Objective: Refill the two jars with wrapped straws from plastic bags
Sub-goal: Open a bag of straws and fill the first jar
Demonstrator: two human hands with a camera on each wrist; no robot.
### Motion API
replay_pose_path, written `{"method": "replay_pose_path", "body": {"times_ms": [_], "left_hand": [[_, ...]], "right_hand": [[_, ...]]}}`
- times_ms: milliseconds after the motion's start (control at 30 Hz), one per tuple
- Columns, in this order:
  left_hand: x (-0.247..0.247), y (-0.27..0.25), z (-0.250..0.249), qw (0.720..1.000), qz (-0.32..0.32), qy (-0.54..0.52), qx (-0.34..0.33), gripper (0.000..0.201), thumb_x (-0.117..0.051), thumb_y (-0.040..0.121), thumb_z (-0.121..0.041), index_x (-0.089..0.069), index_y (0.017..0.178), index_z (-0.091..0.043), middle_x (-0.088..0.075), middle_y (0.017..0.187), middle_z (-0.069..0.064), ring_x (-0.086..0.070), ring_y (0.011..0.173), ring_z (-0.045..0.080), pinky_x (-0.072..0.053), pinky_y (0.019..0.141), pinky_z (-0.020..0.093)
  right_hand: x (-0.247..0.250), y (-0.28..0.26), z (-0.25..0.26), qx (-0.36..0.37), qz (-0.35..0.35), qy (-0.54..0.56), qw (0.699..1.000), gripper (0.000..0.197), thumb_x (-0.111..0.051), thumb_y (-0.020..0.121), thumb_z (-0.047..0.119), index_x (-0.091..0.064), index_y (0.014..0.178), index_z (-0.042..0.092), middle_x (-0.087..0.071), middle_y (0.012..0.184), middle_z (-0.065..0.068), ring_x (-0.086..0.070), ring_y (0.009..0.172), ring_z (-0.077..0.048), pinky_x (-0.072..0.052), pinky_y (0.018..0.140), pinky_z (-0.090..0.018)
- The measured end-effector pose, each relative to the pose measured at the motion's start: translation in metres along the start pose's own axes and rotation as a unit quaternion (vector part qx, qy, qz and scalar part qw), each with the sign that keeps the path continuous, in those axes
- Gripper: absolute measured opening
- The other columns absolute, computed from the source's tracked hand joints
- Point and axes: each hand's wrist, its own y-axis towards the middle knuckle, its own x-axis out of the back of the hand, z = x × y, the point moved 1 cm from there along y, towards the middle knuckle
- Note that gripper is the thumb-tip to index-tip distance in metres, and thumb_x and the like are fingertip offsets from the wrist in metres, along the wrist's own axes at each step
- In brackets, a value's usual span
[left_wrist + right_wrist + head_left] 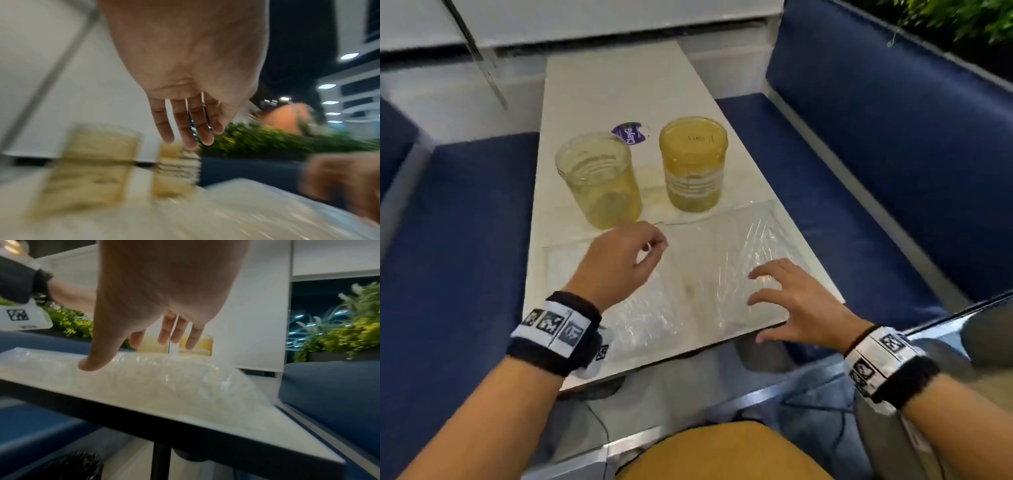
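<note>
Two yellowish see-through jars stand mid-table: an open-topped left jar (599, 178) (92, 165) and a right jar (693, 164) (176, 170) (197, 344) with a white label. Two clear plastic bags of wrapped straws lie flat side by side at the near end, the left bag (640, 318) and the right bag (726, 253) (164, 382). My left hand (650, 253) (185, 138) hovers over the left bag just short of the left jar, fingers relaxed, holding nothing. My right hand (763, 284) (133, 350) is spread over the right bag; whether it touches is unclear.
The narrow white table (619, 85) carries a purple sticker (631, 133) behind the jars. Blue padded benches run along the left (465, 240) and right (876, 171). Green plants (962, 17) sit behind the right bench. The bags reach the table's near edge (688, 356).
</note>
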Motion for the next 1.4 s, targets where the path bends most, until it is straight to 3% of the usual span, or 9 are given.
{"method": "replay_pose_path", "body": {"times_ms": [200, 433, 567, 833, 967, 1033, 1167, 1267, 1400], "left_hand": [[-0.089, 0.010, -0.035, 0.970, 0.230, 0.022, -0.073, 0.047, -0.066, 0.081, -0.062, -0.061, 0.116, -0.031, -0.055, 0.124, -0.010, -0.051, 0.113, 0.013, -0.046, 0.092, 0.034], [-0.095, 0.029, -0.012, 0.988, 0.157, -0.008, 0.001, 0.037, -0.062, 0.091, -0.051, -0.062, 0.117, -0.026, -0.058, 0.124, -0.006, -0.051, 0.117, 0.017, -0.043, 0.099, 0.039], [-0.091, 0.062, 0.004, 0.991, 0.097, 0.068, 0.060, 0.034, -0.051, 0.100, -0.027, -0.056, 0.132, -0.017, -0.059, 0.133, 0.005, -0.051, 0.124, 0.027, -0.042, 0.102, 0.042], [-0.109, 0.101, 0.021, 0.941, 0.245, 0.155, 0.174, 0.044, -0.032, 0.105, -0.028, -0.046, 0.142, -0.008, -0.053, 0.143, 0.016, -0.047, 0.132, 0.037, -0.033, 0.113, 0.049], [-0.097, 0.113, 0.014, 0.967, 0.170, 0.020, 0.189, 0.023, -0.046, 0.100, -0.020, -0.063, 0.107, -0.006, -0.066, 0.117, 0.019, -0.060, 0.109, 0.040, -0.048, 0.089, 0.042], [-0.085, 0.116, 0.002, 0.977, 0.123, -0.039, 0.172, 0.012, -0.050, 0.099, -0.018, -0.053, 0.089, -0.011, -0.064, 0.097, 0.017, -0.060, 0.093, 0.039, -0.046, 0.077, 0.039], [-0.054, 0.116, -0.039, 0.992, 0.045, -0.073, 0.093, 0.011, -0.053, 0.100, -0.020, -0.058, 0.098, -0.011, -0.065, 0.102, 0.008, -0.061, 0.093, 0.031, -0.050, 0.080, 0.040], [-0.029, 0.114, -0.072, 0.998, -0.015, -0.056, 0.020, 0.008, -0.053, 0.101, -0.021, -0.060, 0.103, -0.019, -0.060, 0.106, -0.001, -0.058, 0.090, 0.018, -0.047, 0.077, 0.035], [-0.004, 0.104, -0.095, 0.997, -0.069, 0.004, -0.035, 0.010, -0.054, 0.099, -0.023, -0.062, 0.102, -0.019, -0.057, 0.101, -0.005, -0.058, 0.083, 0.016, -0.048, 0.071, 0.035]], "right_hand": [[-0.024, 0.034, 0.008, 0.004, 0.035, -0.044, 0.998, 0.049, -0.080, 0.067, 0.052, -0.065, 0.107, 0.027, -0.054, 0.134, -0.003, -0.049, 0.121, -0.025, -0.044, 0.094, -0.040], [-0.037, 0.022, 0.015, 0.047, -0.075, -0.028, 0.996, 0.009, -0.075, 0.076, 0.021, -0.069, 0.081, 0.016, -0.068, 0.113, -0.004, -0.062, 0.098, -0.025, -0.051, 0.071, -0.040], [-0.048, 0.010, 0.016, 0.066, -0.119, -0.011, 0.991, 0.017, -0.077, 0.077, 0.015, -0.066, 0.065, 0.014, -0.071, 0.109, -0.006, -0.064, 0.091, -0.024, -0.049, 0.069, -0.035], [-0.044, 0.007, 0.014, 0.080, -0.066, 0.002, 0.995, 0.016, -0.076, 0.080, 0.024, -0.071, 0.066, 0.018, -0.067, 0.109, -0.002, -0.060, 0.088, -0.021, -0.048, 0.068, -0.035], [-0.022, 0.017, 0.011, 0.027, -0.051, 0.043, 0.997, 0.041, -0.068, 0.085, 0.061, -0.075, 0.077, 0.021, -0.065, 0.099, 0.004, -0.059, 0.087, -0.013, -0.051, 0.071, -0.030], [-0.005, 0.030, 0.008, 0.001, -0.118, 0.046, 0.992, 0.038, -0.066, 0.089, 0.055, -0.077, 0.084, 0.019, -0.066, 0.092, 0.003, -0.060, 0.083, -0.014, -0.053, 0.067, -0.033], [0.051, 0.069, -0.008, -0.069, -0.293, -0.038, 0.953, 0.016, -0.065, 0.094, 0.019, -0.073, 0.102, 0.009, -0.063, 0.101, -0.006, -0.057, 0.092, -0.022, -0.050, 0.075, -0.033], [0.090, 0.095, -0.022, -0.124, -0.262, -0.116, 0.950, 0.031, -0.053, 0.098, 0.023, -0.062, 0.127, 0.018, -0.058, 0.121, -0.001, -0.051, 0.113, -0.021, -0.043, 0.097, -0.036], [0.122, 0.113, -0.025, -0.128, -0.194, -0.142, 0.962, 0.022, -0.047, 0.103, 0.032, -0.067, 0.108, 0.024, -0.065, 0.102, 0.007, -0.057, 0.099, -0.020, -0.038, 0.106, -0.047]]}}
